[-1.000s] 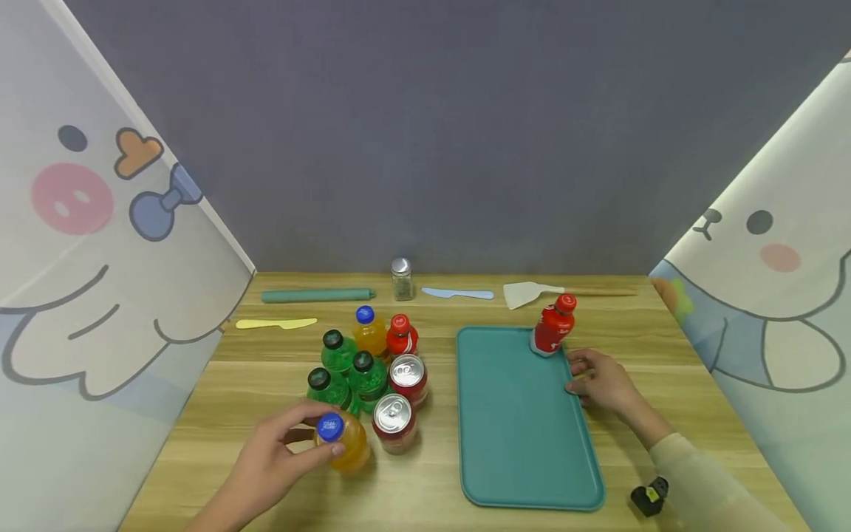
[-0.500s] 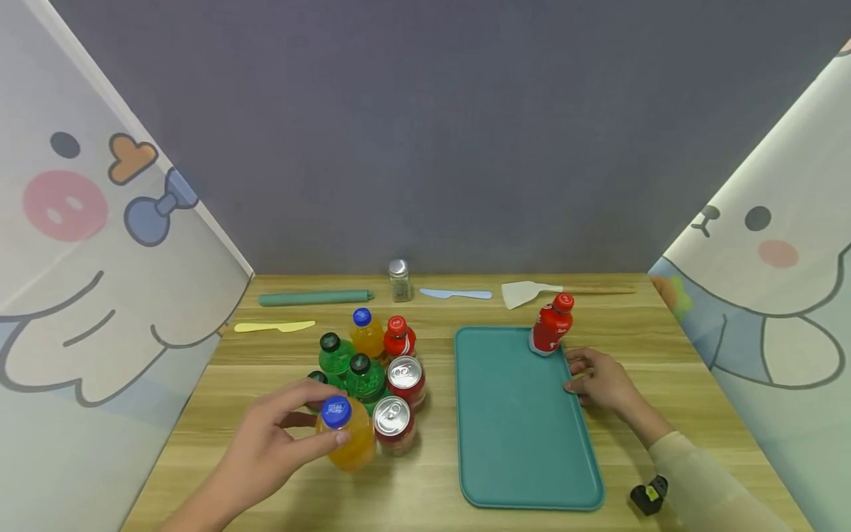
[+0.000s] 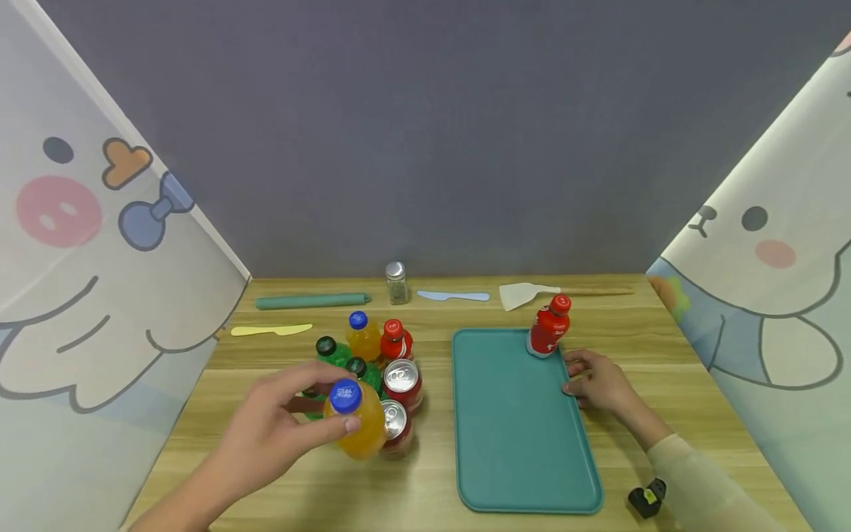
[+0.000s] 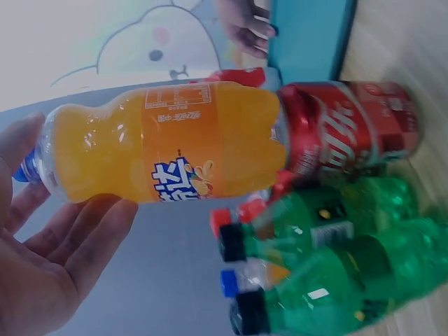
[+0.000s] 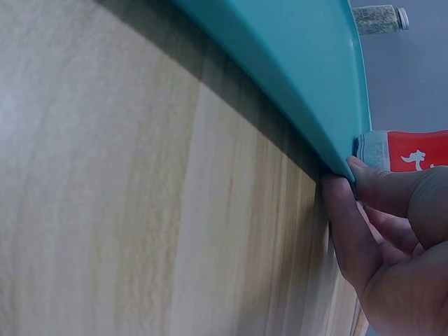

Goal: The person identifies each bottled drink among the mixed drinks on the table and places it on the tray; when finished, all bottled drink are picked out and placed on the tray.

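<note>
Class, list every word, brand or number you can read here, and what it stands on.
"达": held orange bottle, beside a cut-off character; finer label print too small to read.
Blue cap on that bottle: white print, too blurred.
Front red can: white script, not clear enough to read.
Red bottle on the tray: cap mark too small, label lettering only partly shown.
Green bottles: label print too small.
Numbers: none readable.

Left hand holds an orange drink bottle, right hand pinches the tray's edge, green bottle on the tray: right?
One slip: the head view shows a red bottle on the tray, not a green one. The left hand holding the orange drink bottle and the right hand pinching the tray's edge are right.
</note>
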Demonstrator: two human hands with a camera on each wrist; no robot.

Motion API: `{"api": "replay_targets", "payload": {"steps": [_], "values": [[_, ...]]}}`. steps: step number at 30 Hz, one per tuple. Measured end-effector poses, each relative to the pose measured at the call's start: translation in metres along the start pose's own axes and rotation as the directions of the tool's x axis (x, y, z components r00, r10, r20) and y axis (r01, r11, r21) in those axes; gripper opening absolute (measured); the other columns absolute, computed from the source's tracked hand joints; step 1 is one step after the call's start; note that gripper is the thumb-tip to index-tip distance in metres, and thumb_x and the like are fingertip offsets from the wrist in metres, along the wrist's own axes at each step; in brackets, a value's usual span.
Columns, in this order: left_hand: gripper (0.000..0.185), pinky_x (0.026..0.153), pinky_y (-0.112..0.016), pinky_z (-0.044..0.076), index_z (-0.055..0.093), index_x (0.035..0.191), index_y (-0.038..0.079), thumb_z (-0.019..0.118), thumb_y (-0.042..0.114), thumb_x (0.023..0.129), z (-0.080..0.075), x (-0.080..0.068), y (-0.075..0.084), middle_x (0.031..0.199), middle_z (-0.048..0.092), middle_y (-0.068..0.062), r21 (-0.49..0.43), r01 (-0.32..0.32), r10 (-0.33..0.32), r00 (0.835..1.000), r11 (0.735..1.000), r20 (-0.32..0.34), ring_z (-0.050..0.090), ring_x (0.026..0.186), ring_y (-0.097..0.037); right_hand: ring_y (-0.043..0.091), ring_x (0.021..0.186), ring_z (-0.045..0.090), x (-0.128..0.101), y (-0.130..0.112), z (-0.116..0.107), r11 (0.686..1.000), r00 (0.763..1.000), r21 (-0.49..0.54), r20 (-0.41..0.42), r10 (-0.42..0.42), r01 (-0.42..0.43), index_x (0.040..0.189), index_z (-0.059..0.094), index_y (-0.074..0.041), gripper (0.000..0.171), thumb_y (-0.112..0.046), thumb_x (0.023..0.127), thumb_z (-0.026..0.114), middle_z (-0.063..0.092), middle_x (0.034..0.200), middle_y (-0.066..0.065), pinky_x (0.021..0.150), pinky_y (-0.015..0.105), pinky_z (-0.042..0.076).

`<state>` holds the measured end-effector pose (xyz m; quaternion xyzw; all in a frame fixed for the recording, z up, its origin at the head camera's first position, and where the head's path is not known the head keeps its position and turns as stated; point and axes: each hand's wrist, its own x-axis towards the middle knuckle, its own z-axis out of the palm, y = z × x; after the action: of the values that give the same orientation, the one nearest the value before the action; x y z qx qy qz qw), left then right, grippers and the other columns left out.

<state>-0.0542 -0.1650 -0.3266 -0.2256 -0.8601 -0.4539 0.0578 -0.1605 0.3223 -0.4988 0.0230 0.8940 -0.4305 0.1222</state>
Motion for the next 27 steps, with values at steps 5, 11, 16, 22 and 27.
{"api": "replay_targets", "payload": {"steps": [5, 11, 16, 22, 27], "values": [[0.028, 0.073, -0.031, 0.063, 0.072, 0.106, 0.036, 0.087, 0.027, 0.084, 0.006, 0.016, 0.006, 0.099, 0.071, 0.018, -0.012, 0.049, -0.049, 0.999, 0.999, 0.000, 0.069, 0.089, -0.009, 0.019, 0.075, 0.066, 0.001, -0.003, -0.001, 1.000, 1.000, 0.011, 0.009, 0.008, -0.009, 0.138, 0.051, 0.008, 0.057, 0.002, 0.087, 0.077, 0.063, 0.112, 0.024, 0.058, 0.035, 0.061], [0.031, 0.075, -0.030, 0.063, 0.075, 0.108, 0.027, 0.089, 0.023, 0.081, 0.019, 0.043, 0.009, 0.100, 0.073, 0.012, -0.100, 0.044, -0.042, 0.999, 0.994, 0.016, 0.069, 0.088, -0.014, 0.019, 0.075, 0.066, 0.002, -0.004, -0.001, 1.000, 1.000, 0.016, 0.016, 0.017, -0.017, 0.139, 0.050, 0.007, 0.057, 0.002, 0.088, 0.076, 0.062, 0.115, 0.026, 0.059, 0.035, 0.062], [0.033, 0.078, -0.030, 0.062, 0.075, 0.112, 0.024, 0.088, 0.026, 0.082, 0.032, 0.068, 0.011, 0.105, 0.073, 0.009, -0.128, 0.065, -0.057, 0.996, 0.990, 0.067, 0.069, 0.092, -0.017, 0.020, 0.076, 0.066, 0.001, -0.003, 0.000, 1.000, 1.000, 0.023, 0.022, 0.015, -0.016, 0.139, 0.050, 0.008, 0.058, 0.001, 0.088, 0.077, 0.062, 0.115, 0.026, 0.059, 0.036, 0.062], [0.032, 0.076, -0.035, 0.060, 0.074, 0.113, 0.023, 0.087, 0.025, 0.084, 0.051, 0.100, 0.012, 0.108, 0.073, 0.007, -0.139, 0.075, -0.063, 0.994, 0.987, 0.090, 0.069, 0.098, -0.018, 0.020, 0.075, 0.066, -0.001, -0.002, -0.002, 0.999, 1.000, 0.030, 0.020, 0.012, -0.013, 0.139, 0.049, 0.009, 0.059, 0.001, 0.088, 0.077, 0.062, 0.114, 0.026, 0.058, 0.035, 0.061], [0.034, 0.075, -0.034, 0.060, 0.073, 0.115, 0.021, 0.087, 0.028, 0.085, 0.065, 0.122, 0.014, 0.111, 0.073, 0.004, -0.125, 0.125, -0.110, 0.987, 0.984, 0.118, 0.070, 0.100, -0.019, 0.020, 0.073, 0.065, -0.002, -0.003, -0.002, 1.000, 0.999, 0.023, 0.027, 0.019, -0.019, 0.139, 0.050, 0.009, 0.057, 0.002, 0.088, 0.076, 0.061, 0.114, 0.026, 0.058, 0.035, 0.061]]}}
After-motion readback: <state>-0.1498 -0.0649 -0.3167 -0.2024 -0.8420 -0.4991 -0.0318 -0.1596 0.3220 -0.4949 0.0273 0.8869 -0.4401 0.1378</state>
